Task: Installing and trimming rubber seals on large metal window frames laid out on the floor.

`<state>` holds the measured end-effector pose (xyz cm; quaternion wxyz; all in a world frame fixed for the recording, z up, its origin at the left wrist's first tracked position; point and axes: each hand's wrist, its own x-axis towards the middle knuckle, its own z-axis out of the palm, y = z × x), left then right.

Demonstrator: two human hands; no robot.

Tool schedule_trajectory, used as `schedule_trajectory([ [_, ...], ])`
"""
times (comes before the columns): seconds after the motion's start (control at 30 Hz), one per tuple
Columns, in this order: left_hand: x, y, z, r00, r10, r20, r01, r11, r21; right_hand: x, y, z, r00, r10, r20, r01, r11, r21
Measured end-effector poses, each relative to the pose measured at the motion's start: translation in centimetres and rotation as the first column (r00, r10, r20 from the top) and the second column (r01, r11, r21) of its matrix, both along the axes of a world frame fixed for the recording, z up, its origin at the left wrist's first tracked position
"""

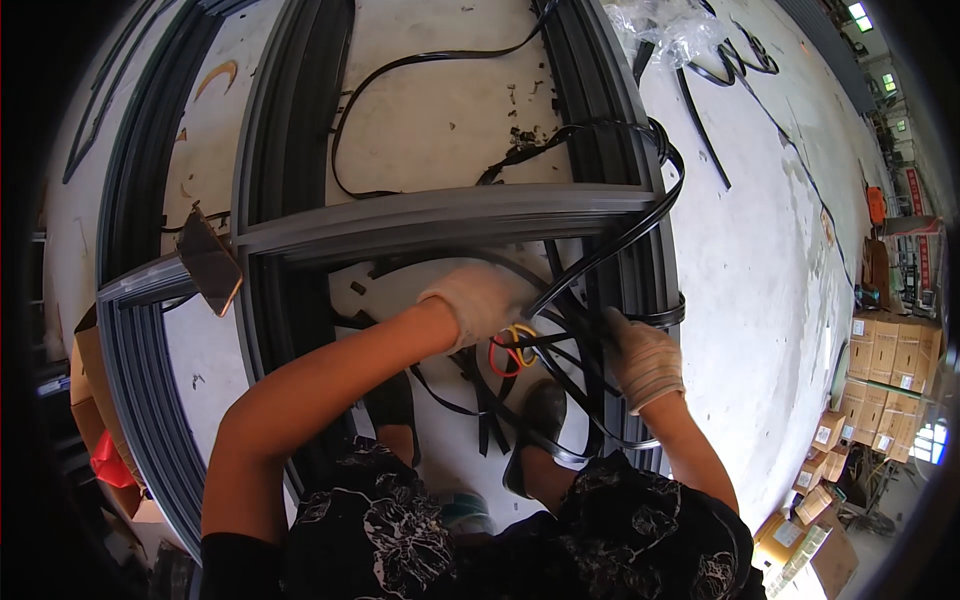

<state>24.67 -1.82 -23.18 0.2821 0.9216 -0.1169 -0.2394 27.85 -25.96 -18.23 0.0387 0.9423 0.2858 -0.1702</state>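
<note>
My left hand point(475, 304), in a pale glove, is blurred by motion above a tangle of black rubber strips point(590, 262). Its fingers are smeared, so what they hold cannot be told. Right beside it are red and yellow loop handles point(515, 350), apparently of scissors; their blades are hidden. My right hand point(645, 360), in a striped, dirty glove, is closed around black strip at the right-hand beam of a dark grey metal frame point(440, 215). Several strips loop over the frame's crossbar and right beam and hang down between my feet.
A phone point(210, 262) rests on the frame at left. Clear plastic wrap point(668, 30) and more strip lie on the pale floor at upper right. Stacked cardboard boxes point(890, 355) stand at far right, an opened carton point(95, 400) at left. My shoes point(543, 410) stand inside the frame.
</note>
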Motion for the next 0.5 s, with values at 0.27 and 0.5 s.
schedule_trajectory([
  [0.27, 5.1, -6.2, -6.9, 0.982, 0.190, -0.024, -0.189, 0.946, -0.263, -1.1, 0.4, 1.5, 0.934, -0.130, -0.333, 0.153, 0.987, 0.044],
  [0.5, 4.5, -6.3, -6.8, 0.952, 0.204, -0.226, -0.286, 0.855, -0.432, -5.5, -1.8, -0.5, 0.653, -0.190, -0.733, 0.442, 0.881, 0.165],
])
